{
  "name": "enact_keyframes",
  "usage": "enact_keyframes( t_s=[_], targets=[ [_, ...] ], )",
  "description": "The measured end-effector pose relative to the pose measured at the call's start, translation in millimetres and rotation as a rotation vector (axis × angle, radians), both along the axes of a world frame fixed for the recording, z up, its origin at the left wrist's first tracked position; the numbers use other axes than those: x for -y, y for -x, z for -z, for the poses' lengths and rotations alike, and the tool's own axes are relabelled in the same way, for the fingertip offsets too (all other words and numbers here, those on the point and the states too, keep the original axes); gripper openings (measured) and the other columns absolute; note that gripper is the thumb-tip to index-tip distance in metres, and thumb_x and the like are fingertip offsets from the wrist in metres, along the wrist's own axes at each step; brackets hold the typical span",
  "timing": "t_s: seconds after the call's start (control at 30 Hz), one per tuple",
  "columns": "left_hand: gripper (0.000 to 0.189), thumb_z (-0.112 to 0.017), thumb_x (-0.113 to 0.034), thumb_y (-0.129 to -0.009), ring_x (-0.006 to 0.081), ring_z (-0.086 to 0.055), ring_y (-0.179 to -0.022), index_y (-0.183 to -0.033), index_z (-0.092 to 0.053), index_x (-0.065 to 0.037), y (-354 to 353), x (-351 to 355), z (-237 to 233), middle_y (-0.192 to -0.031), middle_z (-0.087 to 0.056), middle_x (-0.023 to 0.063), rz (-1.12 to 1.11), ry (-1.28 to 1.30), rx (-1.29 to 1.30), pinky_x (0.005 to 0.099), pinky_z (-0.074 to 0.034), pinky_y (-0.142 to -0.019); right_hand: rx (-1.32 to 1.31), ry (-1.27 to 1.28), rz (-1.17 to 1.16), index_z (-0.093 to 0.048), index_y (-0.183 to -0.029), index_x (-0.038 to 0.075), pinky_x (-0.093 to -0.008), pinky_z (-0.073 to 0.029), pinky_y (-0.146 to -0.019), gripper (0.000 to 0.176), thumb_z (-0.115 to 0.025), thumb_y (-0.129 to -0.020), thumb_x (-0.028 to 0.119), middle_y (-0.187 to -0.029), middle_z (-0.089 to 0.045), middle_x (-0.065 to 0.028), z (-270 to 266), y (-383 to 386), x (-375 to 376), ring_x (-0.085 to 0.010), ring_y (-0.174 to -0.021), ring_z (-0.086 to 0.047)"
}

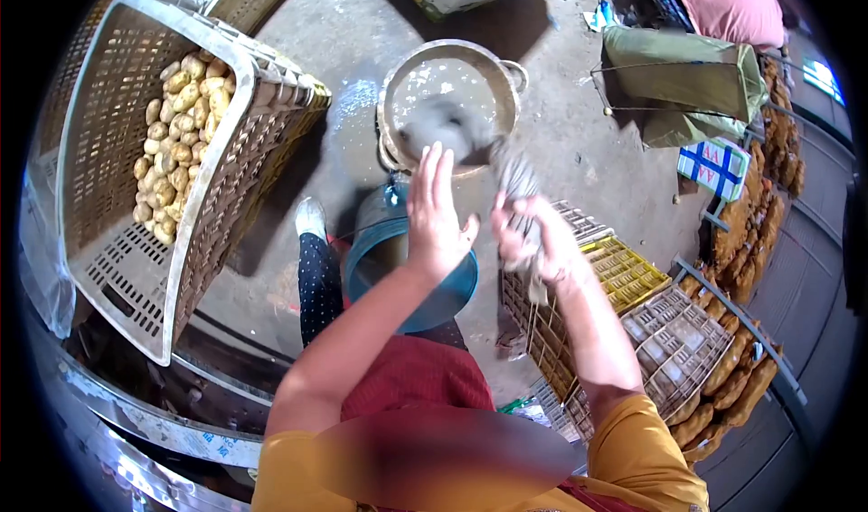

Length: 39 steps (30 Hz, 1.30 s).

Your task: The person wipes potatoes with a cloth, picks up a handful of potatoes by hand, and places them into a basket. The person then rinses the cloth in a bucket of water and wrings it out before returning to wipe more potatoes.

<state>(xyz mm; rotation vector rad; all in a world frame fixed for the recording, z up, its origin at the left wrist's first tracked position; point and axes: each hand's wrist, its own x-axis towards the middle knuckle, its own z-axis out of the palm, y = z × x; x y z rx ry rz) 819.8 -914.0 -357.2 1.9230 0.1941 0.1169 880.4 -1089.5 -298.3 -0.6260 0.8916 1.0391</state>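
Observation:
My right hand (pixel 532 236) is closed around a grey, wet-looking cloth (pixel 517 176). A blurred grey mass (pixel 434 125) hangs over the basin and seems to be the cloth's other end, though motion smears it. My left hand (pixel 436 212) is held up with its fingers stretched out, left of the cloth and apart from it. Just beyond the hands stands a round metal basin (pixel 495 71) with side handles and cloudy, foamy water inside. Beneath my left forearm is a blue bucket (pixel 438 302), partly hidden, with murky liquid in it.
On the left, a large plastic crate (pixel 185 286) lies tilted with many potatoes (pixel 185 123). Yellow and whitish crates (pixel 624 272) are stacked at the right. Farther right are a green bag (pixel 678 65), a blue-and-white box (pixel 714 167) and brown filled sacks (pixel 737 223). The concrete floor (pixel 316 15) has wet patches.

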Motion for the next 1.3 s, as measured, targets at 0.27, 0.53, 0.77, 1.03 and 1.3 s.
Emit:
enact_keyframes(
  t_s=[0.27,0.53,0.77,1.03,1.3],
  targets=[
    [0.020,-0.059,-0.018,-0.085,0.0245,-0.067,-0.104,-0.103,-0.066,-0.014,-43,-81,20,-0.099,-0.067,0.0051,0.292,-0.556,0.573,0.0488,-0.051,-0.092,0.108,-0.037,-0.527,-0.055,-0.124,0.001,-0.0253,-0.043,-0.050,0.051,-0.080,-0.083,0.015,-0.088,-0.058,-0.0043,-73,11,-2,-0.0118,-0.059,-0.051],
    [0.036,-0.072,-0.025,-0.070,0.0368,-0.070,-0.081,-0.089,-0.061,0.003,7,-81,-91,-0.084,-0.069,0.0257,0.924,0.385,-0.665,0.0444,-0.054,-0.078,1.640,0.644,-1.802,-0.060,-0.099,0.011,-0.0422,-0.058,-0.071,0.034,-0.080,-0.075,0.024,-0.086,-0.069,-0.0101,-96,-52,-1,-0.0330,-0.081,-0.070],
    [0.021,-0.065,-0.019,-0.083,0.0145,-0.050,-0.054,-0.084,-0.048,-0.007,39,19,-124,-0.068,-0.048,0.0045,0.498,2.344,-0.743,0.0294,-0.046,-0.050,1.754,0.820,-1.059,-0.060,-0.082,0.009,-0.0370,-0.054,-0.056,0.025,-0.081,-0.070,0.013,-0.070,-0.064,-0.0074,-32,-39,-17,-0.0271,-0.061,-0.067],
    [0.023,-0.059,-0.010,-0.077,0.0172,-0.048,-0.063,-0.096,-0.045,-0.008,-1,53,-108,-0.074,-0.047,0.0078,0.213,2.583,-0.466,0.0301,-0.042,-0.052,1.430,1.044,-0.717,-0.060,-0.087,0.007,-0.0336,-0.054,-0.059,0.021,-0.078,-0.076,0.009,-0.080,-0.064,-0.0068,23,-3,-41,-0.0224,-0.066,-0.067],
    [0.023,-0.061,-0.010,-0.074,0.0162,-0.046,-0.056,-0.092,-0.047,-0.007,-16,73,-96,-0.069,-0.047,0.0073,0.071,2.599,-0.382,0.0305,-0.041,-0.048,1.314,1.084,-0.544,-0.060,-0.092,0.007,-0.0337,-0.055,-0.061,0.023,-0.077,-0.077,0.010,-0.088,-0.064,-0.0075,37,1,-56,-0.0225,-0.071,-0.067]
  ],
)
